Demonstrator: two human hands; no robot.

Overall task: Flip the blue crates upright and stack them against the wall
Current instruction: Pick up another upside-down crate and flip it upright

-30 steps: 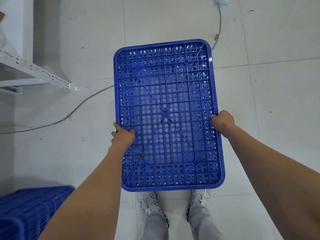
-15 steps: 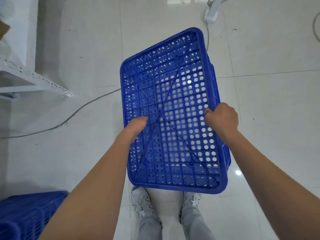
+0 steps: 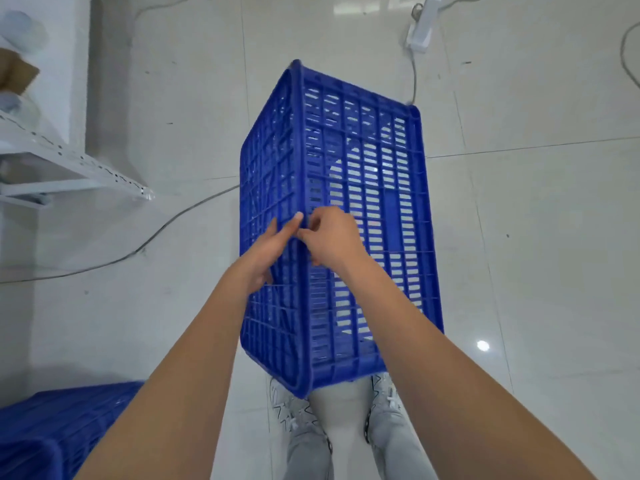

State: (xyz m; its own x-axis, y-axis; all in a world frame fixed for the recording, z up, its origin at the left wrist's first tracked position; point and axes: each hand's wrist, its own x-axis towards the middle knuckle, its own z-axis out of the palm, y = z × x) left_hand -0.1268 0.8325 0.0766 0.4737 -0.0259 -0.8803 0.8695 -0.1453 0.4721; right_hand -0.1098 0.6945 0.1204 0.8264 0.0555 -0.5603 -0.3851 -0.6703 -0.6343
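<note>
A blue slotted crate [image 3: 374, 188] is held in the air in front of me, rolled onto its side so one long wall faces up and its perforated bottom faces left. My left hand [image 3: 268, 252] lies flat against the bottom face with fingers spread near the upper edge. My right hand [image 3: 330, 237] grips that same edge from the side wall. Both hands meet at the crate's ridge. Another blue crate [image 3: 45, 431] sits on the floor at the lower left, partly cut off by the frame.
White metal shelving [image 3: 72, 164] juts in from the left, with a cardboard box [image 3: 17, 74] on it. A grey cable [image 3: 145, 244] runs across the tiled floor. A white power strip [image 3: 422, 26] lies at the top. My shoes [image 3: 294, 410] are below the crate.
The crate has rolled from bottom-up to lying on its side. My hands came together from its two long sides onto one edge. The view tilted slightly.
</note>
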